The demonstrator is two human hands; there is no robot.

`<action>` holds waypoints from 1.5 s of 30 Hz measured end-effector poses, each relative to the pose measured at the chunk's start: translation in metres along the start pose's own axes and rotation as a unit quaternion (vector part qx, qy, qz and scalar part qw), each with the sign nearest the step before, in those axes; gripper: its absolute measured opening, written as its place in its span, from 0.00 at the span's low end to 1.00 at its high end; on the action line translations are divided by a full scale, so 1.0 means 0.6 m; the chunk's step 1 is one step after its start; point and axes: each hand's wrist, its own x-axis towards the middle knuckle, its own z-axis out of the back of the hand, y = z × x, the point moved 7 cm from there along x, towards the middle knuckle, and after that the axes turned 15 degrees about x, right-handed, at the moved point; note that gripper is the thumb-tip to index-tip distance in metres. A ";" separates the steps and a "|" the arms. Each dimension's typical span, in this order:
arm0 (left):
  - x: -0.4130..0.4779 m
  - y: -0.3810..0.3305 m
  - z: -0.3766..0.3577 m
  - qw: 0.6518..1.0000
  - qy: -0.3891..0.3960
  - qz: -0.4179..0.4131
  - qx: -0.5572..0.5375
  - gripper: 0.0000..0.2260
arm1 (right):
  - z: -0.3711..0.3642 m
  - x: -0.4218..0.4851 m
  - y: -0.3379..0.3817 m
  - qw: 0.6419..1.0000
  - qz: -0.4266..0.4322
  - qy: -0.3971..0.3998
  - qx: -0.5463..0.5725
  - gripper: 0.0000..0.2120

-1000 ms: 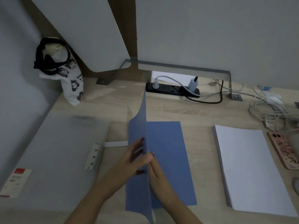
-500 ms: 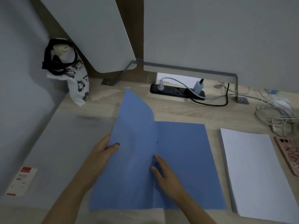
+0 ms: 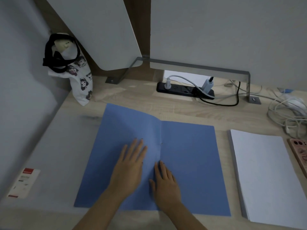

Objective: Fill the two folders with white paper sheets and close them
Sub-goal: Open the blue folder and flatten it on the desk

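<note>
Blue folder [image 3: 191, 163] lies open — left hand [image 3: 129, 166] and right hand [image 3: 164, 181] pressed flat on it.

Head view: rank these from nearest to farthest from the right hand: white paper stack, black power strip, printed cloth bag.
1. White paper stack, on the desk to the right of the right hand.
2. Black power strip, at the desk's back edge.
3. Printed cloth bag, in the back-left corner.

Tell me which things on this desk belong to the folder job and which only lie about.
Job: open blue folder, stack of white paper, grey folder, left hand and right hand flat on the blue folder.
Lying about: printed cloth bag, power strip, cables, phone.
</note>
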 end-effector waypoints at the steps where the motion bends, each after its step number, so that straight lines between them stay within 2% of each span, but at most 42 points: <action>1: 0.011 -0.023 -0.018 0.999 0.023 -0.038 0.023 0.23 | -0.004 0.001 0.001 1.000 -0.001 -0.003 -0.007 0.36; 4: 0.032 -0.058 -0.076 0.988 0.089 -0.098 0.082 0.23 | -0.006 0.004 0.002 1.000 0.002 0.002 -0.027 0.35; 6: 0.037 -0.062 -0.108 0.984 0.120 -0.102 0.080 0.25 | -0.002 0.006 -0.001 0.999 0.021 0.011 -0.021 0.29; 8: 0.035 -0.061 -0.128 0.986 0.119 -0.096 0.064 0.26 | 0.010 0.006 -0.019 0.999 0.040 0.022 -0.015 0.24; 10: 0.034 -0.059 -0.135 0.990 0.095 -0.089 0.047 0.24 | 0.029 0.008 -0.052 0.999 0.054 -0.005 -0.002 0.23; 12: 0.036 -0.056 -0.138 0.993 0.069 -0.086 0.036 0.24 | 0.052 0.005 -0.096 0.999 0.024 -0.045 -0.017 0.23; 14: 0.042 -0.059 -0.139 0.993 0.057 -0.090 0.039 0.25 | 0.072 -0.004 -0.146 0.998 -0.034 -0.047 -0.024 0.31; 16: 0.050 -0.066 -0.138 0.993 0.060 -0.092 0.044 0.26 | 0.092 -0.011 -0.185 0.995 -0.040 -0.091 -0.012 0.43; 18: 0.054 -0.074 -0.136 0.992 0.066 -0.093 0.048 0.27 | 0.104 -0.024 -0.217 0.991 -0.059 -0.114 0.029 0.48; 21: 0.054 -0.089 -0.140 0.992 0.072 -0.094 0.038 0.29 | 0.109 -0.033 -0.238 0.992 -0.083 -0.096 0.018 0.50; 30: 0.050 -0.098 -0.137 0.994 0.081 -0.067 0.022 0.29 | 0.130 -0.035 -0.238 0.991 -0.070 -0.076 0.086 0.48; 31: 0.050 -0.102 -0.129 0.995 0.072 -0.060 0.014 0.28 | 0.142 -0.036 -0.240 0.987 -0.076 -0.072 0.126 0.45; 34: 0.051 -0.128 -0.095 0.997 0.048 -0.026 -0.045 0.27 | 0.197 -0.050 -0.258 0.955 -0.075 -0.122 0.260 0.24; 37: 0.066 -0.181 -0.052 0.987 0.038 0.001 -0.156 0.26 | 0.256 -0.075 -0.298 0.940 -0.076 -0.184 0.276 0.18; 39: 0.082 -0.229 -0.026 0.968 0.026 0.026 -0.249 0.21 | 0.287 -0.089 -0.328 0.939 -0.086 -0.203 0.265 0.17; 40: 0.091 -0.255 -0.021 0.945 0.054 0.053 -0.318 0.17 | 0.298 -0.093 -0.344 0.939 -0.093 -0.207 0.260 0.17; 41: 0.099 -0.291 -0.020 0.909 0.110 0.076 -0.395 0.13 | 0.310 -0.096 -0.361 0.939 -0.098 -0.211 0.253 0.17; 43: 0.112 -0.367 -0.021 0.812 0.225 0.124 -0.523 0.13 | 0.324 -0.096 -0.386 0.940 -0.108 -0.216 0.241 0.17; 45: 0.127 -0.431 -0.020 0.742 0.287 0.161 -0.584 0.14 | 0.330 -0.093 -0.403 0.942 -0.112 -0.211 0.234 0.18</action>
